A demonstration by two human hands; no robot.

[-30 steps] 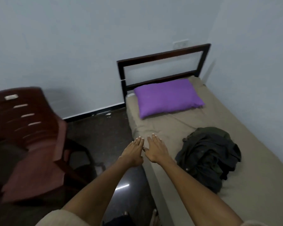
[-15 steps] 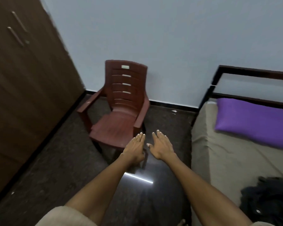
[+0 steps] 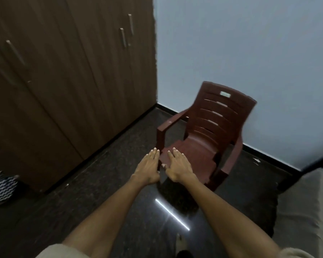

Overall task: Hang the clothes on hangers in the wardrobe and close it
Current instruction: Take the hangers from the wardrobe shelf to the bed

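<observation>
Both hands are held out flat, side by side, palms down: the left grip [image 3: 148, 167] and the right grip [image 3: 178, 167] are spread and hold nothing. The wardrobe [image 3: 63, 81], doors shut, stands left of and beyond them; a chair [image 3: 211, 135] is seen just past the fingertips.

Flat empty hands [image 3: 163, 167] before shut wardrobe [image 3: 63, 81] and chair [image 3: 209, 138].

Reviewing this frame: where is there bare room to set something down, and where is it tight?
Bare: the chair seat beyond both flat hands, left hand and right hand, and the dark floor between the wardrobe and the chair. Tighter: between the chair and the bed, and by the striped fabric.
</observation>
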